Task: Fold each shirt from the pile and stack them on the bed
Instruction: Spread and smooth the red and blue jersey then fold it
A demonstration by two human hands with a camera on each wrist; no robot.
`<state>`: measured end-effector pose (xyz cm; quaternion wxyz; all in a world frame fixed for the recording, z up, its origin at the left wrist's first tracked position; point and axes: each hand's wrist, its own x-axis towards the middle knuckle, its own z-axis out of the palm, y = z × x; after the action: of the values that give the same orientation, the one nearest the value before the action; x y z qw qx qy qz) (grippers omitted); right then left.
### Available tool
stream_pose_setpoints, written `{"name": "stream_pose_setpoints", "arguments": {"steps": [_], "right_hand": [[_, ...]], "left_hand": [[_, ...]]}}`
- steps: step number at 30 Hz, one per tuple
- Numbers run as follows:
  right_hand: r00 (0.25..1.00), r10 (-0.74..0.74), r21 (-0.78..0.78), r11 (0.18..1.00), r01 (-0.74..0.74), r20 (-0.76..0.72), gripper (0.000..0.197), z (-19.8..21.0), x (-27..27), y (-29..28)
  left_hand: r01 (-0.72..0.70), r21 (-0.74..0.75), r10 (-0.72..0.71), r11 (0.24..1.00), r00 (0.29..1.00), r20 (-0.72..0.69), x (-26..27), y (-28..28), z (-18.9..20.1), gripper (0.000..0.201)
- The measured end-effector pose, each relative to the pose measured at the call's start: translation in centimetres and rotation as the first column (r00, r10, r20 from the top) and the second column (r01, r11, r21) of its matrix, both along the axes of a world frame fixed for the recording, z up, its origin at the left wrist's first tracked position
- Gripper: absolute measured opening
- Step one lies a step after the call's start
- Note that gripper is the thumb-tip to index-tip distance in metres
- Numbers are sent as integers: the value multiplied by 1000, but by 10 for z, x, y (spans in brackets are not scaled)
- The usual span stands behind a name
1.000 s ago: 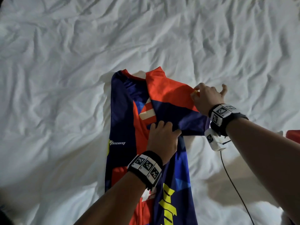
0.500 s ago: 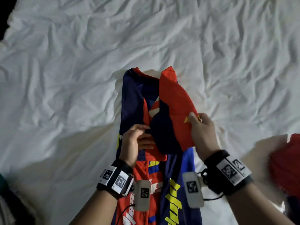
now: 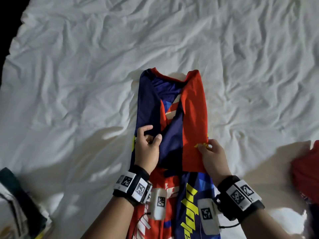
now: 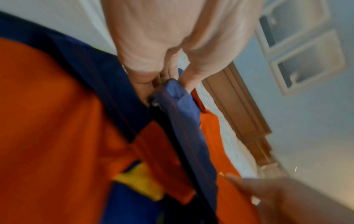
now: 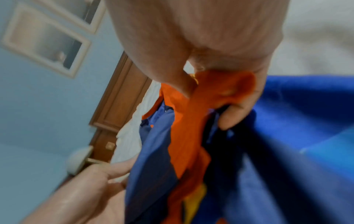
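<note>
The head view was dimly lit, warm patches of light and soft shadows being cast across the near part of the bed sheet [image 3: 86, 83], its corners were darkened and curved by the wide lens, and both wrist views were smeared by blur.

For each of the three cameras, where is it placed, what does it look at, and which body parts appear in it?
Head: above, looking down at the shirt on the bed; both forearms show.
Left wrist: along the left hand, which pinches a blue fold.
Right wrist: along the right hand, which grips orange cloth; the other hand shows below.
Both wrist views share the wooden door and the shirt.
</note>
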<state>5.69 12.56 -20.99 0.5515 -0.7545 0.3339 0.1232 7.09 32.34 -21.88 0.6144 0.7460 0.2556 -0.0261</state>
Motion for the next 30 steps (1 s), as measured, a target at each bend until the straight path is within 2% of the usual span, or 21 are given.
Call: {"name": "stream_pose_setpoints", "arguments": {"steps": [2,5,7,10,12,14,16,20,23,25,26,28,30], "right_hand": [[988,134,-148,978,-145,-82,13,-4,5,-9],[958,262,-370,883,-288,-120,31,3,26,-21],[960,279,-447,856,-258,-21,40,4,50,-28],[940,311,-456,863,-217,140,38,1,101,-29],[932,323,-461,861,-217,166,38,-4,139,-26],[939,317,-469,855,-222,134,39,-8,171,-20],[946,322,-494,828,-266,29,36,-15,193,-15],[923,361,-553,745,-373,-137,23,-33,216,-13],[929,323,-547,752,-367,-180,30,-42,227,-12],[944,294,-559,762,-327,-152,30,-38,228,-7],[956,274,-577,766,-283,-105,30,-33,224,-4],[965,259,-605,775,-182,42,43,-16,199,7],[899,426,-660,706,-259,103,59,-8,150,23]], "left_hand": [[99,182,-96,978,995,-23,-7,5,-5,31],[296,383,-266,875,955,-131,-15,7,-12,35],[355,564,-313,745,934,-174,-15,7,-11,38],[323,793,-422,516,902,-92,-10,-1,-10,49],[393,838,-506,379,846,-168,-6,-10,-19,62],[479,832,-532,281,799,-281,-3,-10,-34,71],[526,815,-525,242,778,-346,-3,-3,-48,77],[554,797,-534,240,761,-368,-5,3,-61,78],[552,805,-527,215,760,-381,-4,1,-66,77],[558,804,-520,203,758,-395,-3,1,-68,78],[560,803,-517,202,758,-399,-3,1,-69,78],[557,804,-517,208,761,-393,-3,1,-69,79],[556,799,-528,230,761,-378,-4,1,-69,78]]}}
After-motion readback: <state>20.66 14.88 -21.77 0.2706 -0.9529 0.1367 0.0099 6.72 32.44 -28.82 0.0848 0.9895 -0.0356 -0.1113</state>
